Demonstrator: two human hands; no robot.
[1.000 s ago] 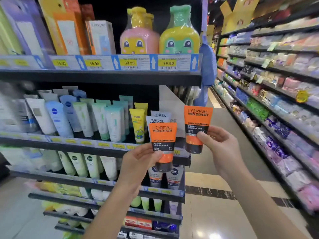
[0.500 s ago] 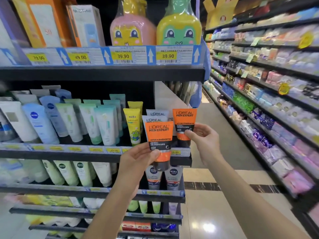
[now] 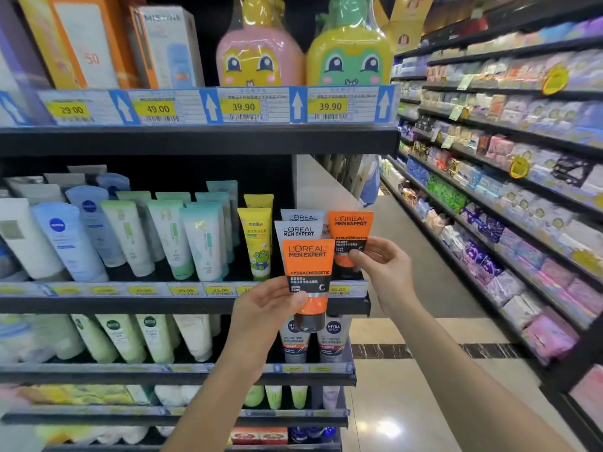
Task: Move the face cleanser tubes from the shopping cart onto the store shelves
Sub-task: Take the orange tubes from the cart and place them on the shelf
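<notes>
Shop aisle all round me, pale tiled floor (image 3: pixel 408 402) running off to the right, and a black rack of skincare straight ahead. Nearest to me, my left hand (image 3: pixel 264 308) pinches an orange tube (image 3: pixel 308 275) low on its body, thumb across the front and fingers behind. The tube is upright with its dark cap down, in the air in front of the shelf rim (image 3: pixel 182 305). A little farther in and to the right, my right hand (image 3: pixel 381 269) grips a second orange tube (image 3: pixel 350 233) the same way up, thumb on its lower front. Its cap is hidden, so I cannot tell whether it stands on the shelf yet. My hands are apart, one tube each. Just behind the left tube two grey tubes (image 3: pixel 295 228) stand in a row, with a yellow tube (image 3: pixel 256 243) to their left. As I judge it, the spot I want lies straight ahead and slightly up, at the right end of this shelf. The right hand is closer to it, so that tube should go first, kept vertical and set down on its cap. Far off on the right, long shelves of packets (image 3: pixel 505 190) run down the aisle.
</notes>
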